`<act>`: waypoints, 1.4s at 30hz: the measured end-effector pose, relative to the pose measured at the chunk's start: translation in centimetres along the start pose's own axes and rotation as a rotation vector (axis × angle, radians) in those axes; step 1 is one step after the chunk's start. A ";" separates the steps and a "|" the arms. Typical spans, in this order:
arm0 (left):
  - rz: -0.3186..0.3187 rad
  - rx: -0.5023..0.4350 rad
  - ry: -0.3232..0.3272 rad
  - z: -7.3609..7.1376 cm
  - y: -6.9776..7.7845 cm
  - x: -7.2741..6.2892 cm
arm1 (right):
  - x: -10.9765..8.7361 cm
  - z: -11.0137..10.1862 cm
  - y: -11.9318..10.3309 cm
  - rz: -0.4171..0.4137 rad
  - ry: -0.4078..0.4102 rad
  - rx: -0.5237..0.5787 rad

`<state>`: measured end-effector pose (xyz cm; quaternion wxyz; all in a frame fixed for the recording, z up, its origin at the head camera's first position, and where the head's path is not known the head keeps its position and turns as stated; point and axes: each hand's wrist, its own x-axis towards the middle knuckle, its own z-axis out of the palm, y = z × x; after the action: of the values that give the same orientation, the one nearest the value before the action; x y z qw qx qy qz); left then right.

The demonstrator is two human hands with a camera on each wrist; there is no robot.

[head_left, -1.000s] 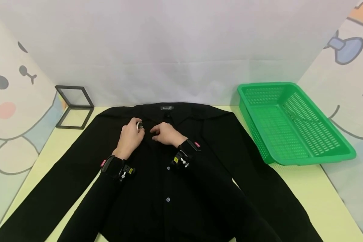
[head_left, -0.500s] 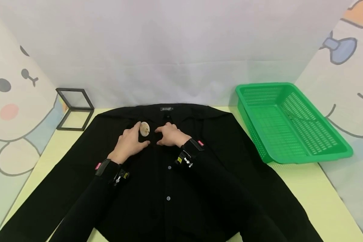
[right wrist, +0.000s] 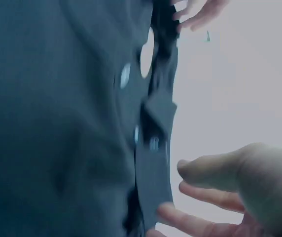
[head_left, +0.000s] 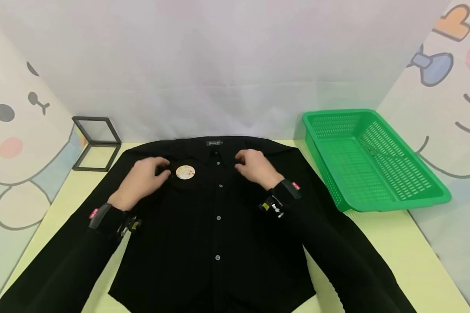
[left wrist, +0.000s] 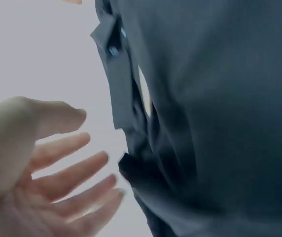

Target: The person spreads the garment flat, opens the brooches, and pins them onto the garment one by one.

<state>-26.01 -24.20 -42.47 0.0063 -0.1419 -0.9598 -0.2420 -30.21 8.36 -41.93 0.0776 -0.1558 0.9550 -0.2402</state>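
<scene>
A black button-up shirt point(head_left: 192, 234) lies spread face up, collar at the far side. On its chest, left of the button row in the head view, sits a round, pale badge point(head_left: 185, 172) with a faint printed picture. Both wrist views catch the badge point(left wrist: 145, 92) nearly edge-on against the dark cloth. Just left of it is my left hand point(head_left: 141, 180), fingers loosely bent, thumb apart, holding nothing. My right hand point(head_left: 258, 167) hovers over the other side of the shirt front near the collar, its relaxed fingers holding nothing.
A green plastic basket point(head_left: 360, 204) stands on the pale yellow table point(head_left: 427, 261) at the right. At the back left, a black hinged frame point(head_left: 98, 143) stands unfolded with see-through panes. White and cartoon-printed sheets point(head_left: 231, 65) enclose the far side and both sides.
The badge has been let go of and now lies flat on the shirt. My left hand has drawn back left, my right hand has moved right, and the upper buttons have come into view.
</scene>
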 end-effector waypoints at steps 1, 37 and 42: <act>0.000 -0.005 0.023 -0.2 -0.4 0.3 | -0.1 -0.4 0.6 0.040 -0.004 -0.018; -0.192 0.098 -0.475 2.9 -1.1 1.0 | -2.5 0.8 4.7 0.239 -0.350 -0.185; -0.222 0.143 -0.535 1.9 -0.8 1.6 | -1.9 0.4 4.8 0.233 -0.370 -0.195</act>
<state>-27.65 -23.56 -44.40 -0.2633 -0.0941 -0.9517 -0.1272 -29.62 12.88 -44.44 0.2629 -0.0927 0.9548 -0.1035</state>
